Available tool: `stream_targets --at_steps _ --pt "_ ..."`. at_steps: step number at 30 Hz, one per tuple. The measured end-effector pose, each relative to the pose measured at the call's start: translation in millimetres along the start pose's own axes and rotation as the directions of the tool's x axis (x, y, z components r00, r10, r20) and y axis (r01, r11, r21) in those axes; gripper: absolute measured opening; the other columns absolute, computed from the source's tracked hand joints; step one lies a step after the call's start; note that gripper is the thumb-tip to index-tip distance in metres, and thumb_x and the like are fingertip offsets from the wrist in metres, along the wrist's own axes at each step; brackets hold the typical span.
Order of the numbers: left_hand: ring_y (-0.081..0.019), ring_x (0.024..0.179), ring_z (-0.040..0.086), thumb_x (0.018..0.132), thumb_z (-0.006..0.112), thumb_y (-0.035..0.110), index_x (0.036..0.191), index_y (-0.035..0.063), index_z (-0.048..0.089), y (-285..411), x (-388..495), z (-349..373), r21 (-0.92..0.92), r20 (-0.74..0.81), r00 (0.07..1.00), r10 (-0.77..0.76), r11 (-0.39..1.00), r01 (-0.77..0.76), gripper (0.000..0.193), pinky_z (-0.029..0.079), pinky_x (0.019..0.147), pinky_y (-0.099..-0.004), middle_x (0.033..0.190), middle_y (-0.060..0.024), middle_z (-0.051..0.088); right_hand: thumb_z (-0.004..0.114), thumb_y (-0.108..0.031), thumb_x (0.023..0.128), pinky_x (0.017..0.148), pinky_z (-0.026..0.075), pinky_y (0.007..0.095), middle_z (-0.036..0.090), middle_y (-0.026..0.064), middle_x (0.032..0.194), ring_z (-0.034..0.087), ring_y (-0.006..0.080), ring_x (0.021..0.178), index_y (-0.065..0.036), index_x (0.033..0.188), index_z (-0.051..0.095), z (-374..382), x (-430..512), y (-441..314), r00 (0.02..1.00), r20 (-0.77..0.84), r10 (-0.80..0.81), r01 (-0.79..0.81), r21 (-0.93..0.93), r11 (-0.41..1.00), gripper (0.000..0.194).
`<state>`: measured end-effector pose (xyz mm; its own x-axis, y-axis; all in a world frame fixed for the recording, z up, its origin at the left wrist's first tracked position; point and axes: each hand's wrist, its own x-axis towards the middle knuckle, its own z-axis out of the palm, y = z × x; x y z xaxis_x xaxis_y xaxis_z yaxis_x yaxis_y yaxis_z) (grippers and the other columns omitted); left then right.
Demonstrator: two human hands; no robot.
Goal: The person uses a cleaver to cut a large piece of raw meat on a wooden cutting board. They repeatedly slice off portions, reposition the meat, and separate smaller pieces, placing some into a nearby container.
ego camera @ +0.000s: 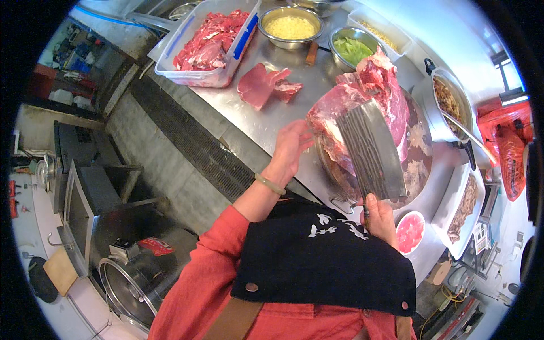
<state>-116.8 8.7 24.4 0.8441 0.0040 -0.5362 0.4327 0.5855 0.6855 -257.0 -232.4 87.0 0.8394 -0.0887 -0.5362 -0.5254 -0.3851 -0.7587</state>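
A broad cleaver (374, 148) is held by its handle in my right hand (380, 216), its wide dark-streaked blade in front of a large piece of raw meat (382, 89). The meat lies on a round chopping block (418, 157). At the left edge of the meat is my left hand (295, 140), fingers spread a little; whether the fingertips touch the meat is hard to tell. Smaller slabs of raw meat (259, 85) lie on the steel table (221, 106) to the left of the block.
Beyond the slabs stand a plastic tub of cut meat (191, 74), a bowl of yellow pieces (291, 27) and a bowl of green slices (352, 49). A wooden handle (312, 53) lies between them. At right are a pot (437, 106), a white tray (476, 216) and a small dish (410, 231).
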Motion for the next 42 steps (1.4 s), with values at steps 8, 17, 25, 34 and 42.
stream_targets --at_steps 8,17,25,34,42 --pt "-0.0277 0.11 0.061 0.103 0.051 0.018 0.125 -0.0049 0.055 6 -7 6 -0.047 0.037 0.999 -0.031 0.998 0.033 0.032 0.054 0.095 -0.0408 0.122 -0.0167 0.061 0.044 -0.047 0.108 0.043 0.033 0.0258 0.05 -0.001 0.055 0.043 0.0084 0.044 -0.006 0.095 0.065 -1 3 -14 0.999 0.04 -0.019 0.016 0.074 0.997 0.048" --pt "-0.0307 0.112 0.061 0.102 0.053 0.017 0.124 -0.0064 0.054 8 -6 1 -0.132 0.02 0.999 -0.043 0.99 0.045 0.032 0.054 0.097 -0.0417 0.121 -0.0183 0.058 0.043 -0.045 0.109 0.044 0.034 0.0255 0.052 -0.0023 0.058 0.044 0.0071 0.047 -0.005 0.094 0.065 0 5 -20 0.996 0.069 0.047 -0.053 0.091 0.994 0.048" --pt "-0.0315 0.114 0.06 0.104 0.051 0.02 0.127 -0.0073 0.051 9 -4 0 -0.103 -0.008 1.0 -0.029 0.994 0.028 0.036 0.053 0.099 -0.0412 0.124 -0.019 0.057 0.042 -0.046 0.109 0.043 0.034 0.0249 0.05 -0.0027 0.056 0.045 0.0069 0.046 -0.006 0.093 0.062 5 6 -24 0.997 0.061 -0.051 0.048 0.058 0.997 0.047" --pt "-0.0316 0.116 0.059 0.104 0.051 0.02 0.127 -0.0061 0.051 10 1 0 -0.148 0.019 0.999 -0.049 0.988 0.051 0.035 0.051 0.101 -0.0417 0.126 -0.0194 0.056 0.045 -0.046 0.108 0.042 0.031 0.0261 0.051 -0.0001 0.055 0.044 0.009 0.044 -0.004 0.093 0.063 2 10 -23 1.0 0.011 0.021 -0.022 0.123 0.992 0.048" --pt "-0.0315 0.117 0.059 0.104 0.051 0.02 0.128 -0.0061 0.05 10 1 -1 -0.151 -0.007 0.998 -0.067 0.986 0.065 0.036 0.052 0.101 -0.0422 0.127 -0.0205 0.057 0.044 -0.046 0.108 0.041 0.03 0.0259 0.05 -0.0004 0.054 0.043 0.0084 0.042 -0.005 0.093 0.064 2 12 -27 1.0 0.021 -0.021 0.018 0.132 0.991 0.048"
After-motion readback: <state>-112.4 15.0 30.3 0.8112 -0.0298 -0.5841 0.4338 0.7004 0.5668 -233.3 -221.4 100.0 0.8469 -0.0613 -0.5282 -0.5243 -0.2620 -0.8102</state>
